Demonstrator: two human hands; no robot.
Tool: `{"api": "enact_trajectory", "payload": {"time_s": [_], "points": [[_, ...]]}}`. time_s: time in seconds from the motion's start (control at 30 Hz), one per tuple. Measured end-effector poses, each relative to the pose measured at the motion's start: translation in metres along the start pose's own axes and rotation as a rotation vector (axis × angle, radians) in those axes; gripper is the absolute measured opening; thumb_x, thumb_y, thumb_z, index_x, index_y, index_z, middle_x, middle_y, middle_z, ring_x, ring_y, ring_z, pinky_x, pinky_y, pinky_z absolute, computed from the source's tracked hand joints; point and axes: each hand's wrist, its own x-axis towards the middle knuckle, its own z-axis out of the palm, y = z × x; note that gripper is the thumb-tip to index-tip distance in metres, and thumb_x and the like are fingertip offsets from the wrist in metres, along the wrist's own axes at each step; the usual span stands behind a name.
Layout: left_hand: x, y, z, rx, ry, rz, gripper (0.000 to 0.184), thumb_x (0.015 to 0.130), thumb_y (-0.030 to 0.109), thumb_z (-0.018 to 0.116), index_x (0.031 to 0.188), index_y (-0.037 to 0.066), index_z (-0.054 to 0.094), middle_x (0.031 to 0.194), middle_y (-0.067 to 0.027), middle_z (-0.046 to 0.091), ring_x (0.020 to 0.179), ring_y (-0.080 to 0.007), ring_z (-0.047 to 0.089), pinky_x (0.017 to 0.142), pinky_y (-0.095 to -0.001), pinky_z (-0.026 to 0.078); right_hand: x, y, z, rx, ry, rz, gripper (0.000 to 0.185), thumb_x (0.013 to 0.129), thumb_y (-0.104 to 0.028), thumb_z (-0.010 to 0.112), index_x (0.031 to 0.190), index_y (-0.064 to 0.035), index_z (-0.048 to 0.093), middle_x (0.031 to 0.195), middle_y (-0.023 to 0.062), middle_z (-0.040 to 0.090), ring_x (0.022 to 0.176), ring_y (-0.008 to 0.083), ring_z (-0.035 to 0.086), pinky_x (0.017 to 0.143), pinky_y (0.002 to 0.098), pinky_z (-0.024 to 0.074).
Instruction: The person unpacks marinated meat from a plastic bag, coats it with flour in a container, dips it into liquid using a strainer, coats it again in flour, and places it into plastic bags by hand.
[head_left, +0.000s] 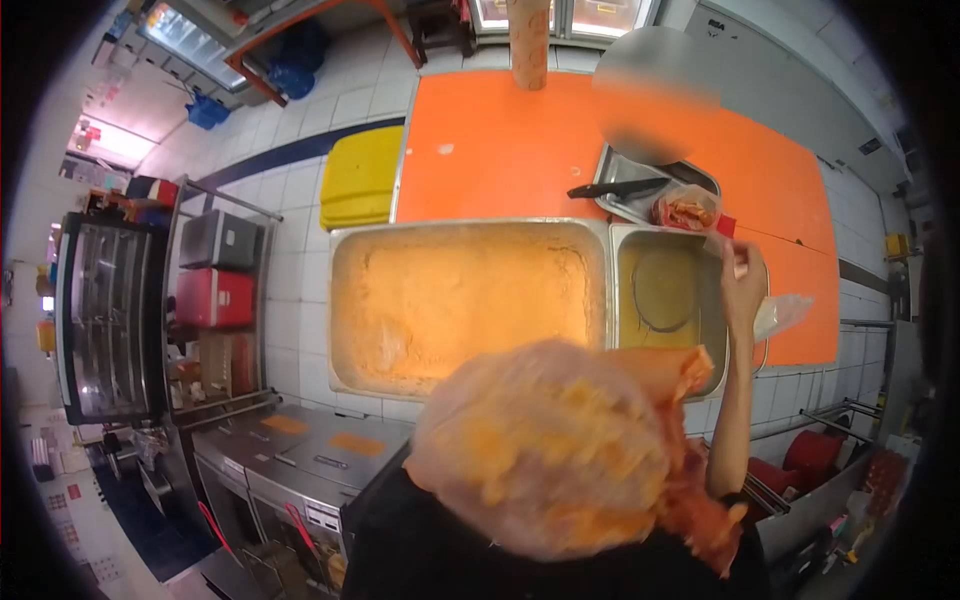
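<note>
Right hand point(738, 265) curled near small bag point(688, 210), grip unclear; left hand hidden; knife handle point(588, 191) overhangs tray point(630, 206), likely for easy grabbing!

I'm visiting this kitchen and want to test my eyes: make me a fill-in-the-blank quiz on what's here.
1. The tabletop is coloured ____.
2. The dark-handled utensil lying across the small metal tray is a ____.
3. Judged by size, the right hand is nearer the ____ of the two adjoining metal pans.
4. The bin-like item beside the tabletop's left edge is coloured ____.

Missing words: orange; knife; smaller; yellow
</note>
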Motion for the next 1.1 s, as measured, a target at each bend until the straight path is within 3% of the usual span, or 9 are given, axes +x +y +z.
{"api": "enact_trajectory", "payload": {"time_s": [0.13, 0.23, 0.33, 0.47, 0.57, 0.67, 0.83, 0.9, 1.1], "points": [[-0.048, -0.011, 0.0, -0.177, 0.274, -0.185, 0.03, 0.086, 0.008, 0.066, 0.114, 0.001, 0.058, 0.101, -0.0128, 0.066, 0.086, -0.0239, 0.066, 0.082, -0.0344, 0.052, 0.045, 0.014, 0.041, -0.355, 0.129, -0.187, 0.047, 0.089, -0.046, 0.061, 0.113, -0.0057, 0.06, 0.108, 0.0171, 0.061, 0.109, 0.0366, 0.055, 0.093, 0.0477, 0.0428], [-0.051, -0.035, -0.013, 0.125, 0.457, -0.698, 0.036, 0.088, 0.01, 0.063, 0.121, 0.0, 0.055, 0.109, -0.018, 0.065, 0.093, -0.0335, 0.066, 0.086, -0.0397, 0.051, 0.058, 0.031, 0.06, -0.5, -0.112, -0.042, 0.048, 0.088, -0.05, 0.06, 0.108, -0.0065, 0.063, 0.104, 0.0174, 0.062, 0.11, 0.0375, 0.054, 0.093, 0.0531, 0.0415], [-0.129, -0.141, -0.041, 0.86, 0.316, -0.614, 0.044, 0.094, 0.022, 0.059, 0.13, 0.0, 0.05, 0.09, -0.0163, 0.064, 0.062, -0.0175, 0.065, 0.062, -0.0328, 0.052, 0.063, 0.052, 0.072, -0.446, -0.25, 0.034, 0.046, 0.09, -0.049, 0.057, 0.086, -0.0038, 0.067, 0.086, 0.0191, 0.063, 0.092, 0.0373, 0.06, 0.08, 0.0482, 0.0463], [-0.157, -0.165, -0.041, 0.732, 0.324, -0.702, 0.039, 0.094, 0.023, 0.057, 0.126, 0.0, 0.054, 0.089, -0.0146, 0.065, 0.06, -0.0176, 0.065, 0.061, -0.032, 0.053, 0.08, 0.061, 0.072, -0.045, -0.053, 0.123, 0.056, 0.094, -0.043, 0.054, 0.064, 0.004, 0.062, 0.058, 0.022, 0.057, 0.054, 0.0384, 0.057, 0.056, 0.0466, 0.0427], [-0.135, -0.155, -0.03, 0.364, 0.397, -1.078, 0.036, 0.094, 0.026, 0.054, 0.118, 0.0, 0.06, 0.111, -0.0256, 0.063, 0.106, -0.0384, 0.06, 0.091, -0.045, 0.048, 0.112, 0.046, 0.061, 0.005, 0.023, 0.103, 0.059, 0.096, -0.038, 0.054, 0.059, 0.0075, 0.055, 0.048, 0.0216, 0.049, 0.043, 0.0345, 0.048, 0.05, 0.0466, 0.0377], [-0.13, -0.189, -0.032, 0.553, 0.197, -0.642, 0.035, 0.094, 0.026, 0.054, 0.115, -0.001, 0.062, 0.106, -0.0232, 0.066, 0.098, -0.0354, 0.065, 0.085, -0.0423, 0.051, 0.136, -0.004, 0.034, 0.08, 0.153, 0.059, 0.059, 0.096, -0.039, 0.055, 0.056, 0.0052, 0.053, 0.045, 0.0131, 0.045, 0.043, 0.0213, 0.043, 0.047, 0.0421, 0.0356], [-0.073, -0.183, -0.019, 0.517, -0.005, -0.618, 0.041, 0.097, 0.031, 0.052, 0.122, -0.001, 0.058, 0.11, -0.0182, 0.068, 0.096, -0.0325, 0.067, 0.083, -0.0402, 0.052, 0.113, -0.142, -0.067, 0.501, 0.041, 0.075, 0.056, 0.098, -0.039, 0.055, 0.055, -0.0029, 0.054, 0.05, -0.0033, 0.04, 0.048, 0.0063, 0.035, 0.043, 0.0307, 0.0289], [-0.055, -0.196, -0.011, -0.064, 0.043, -0.691, 0.041, 0.1, 0.032, 0.051, 0.125, 0.0, 0.057, 0.109, -0.0144, 0.067, 0.091, -0.0191, 0.067, 0.084, -0.0336, 0.052, 0.09, -0.191, -0.098, 0.723, -0.104, 0.038, 0.051, 0.099, -0.038, 0.054, 0.06, -0.0045, 0.057, 0.051, -0.0026, 0.046, 0.045, 0.0053, 0.037, 0.042, 0.0272, 0.03], [-0.037, -0.183, 0.006, -0.817, 0.399, -0.351, 0.055, 0.099, 0.046, 0.047, 0.143, 0.013, 0.04, 0.139, -0.0075, 0.049, 0.128, -0.0232, 0.046, 0.108, -0.0446, 0.036, 0.012, -0.263, -0.13, 1.243, -0.46, 0.133, 0.045, 0.1, -0.035, 0.053, 0.063, -0.0092, 0.051, 0.052, -0.0023, 0.042, 0.043, 0.008, 0.04, 0.043, 0.0246, 0.0348]]}}
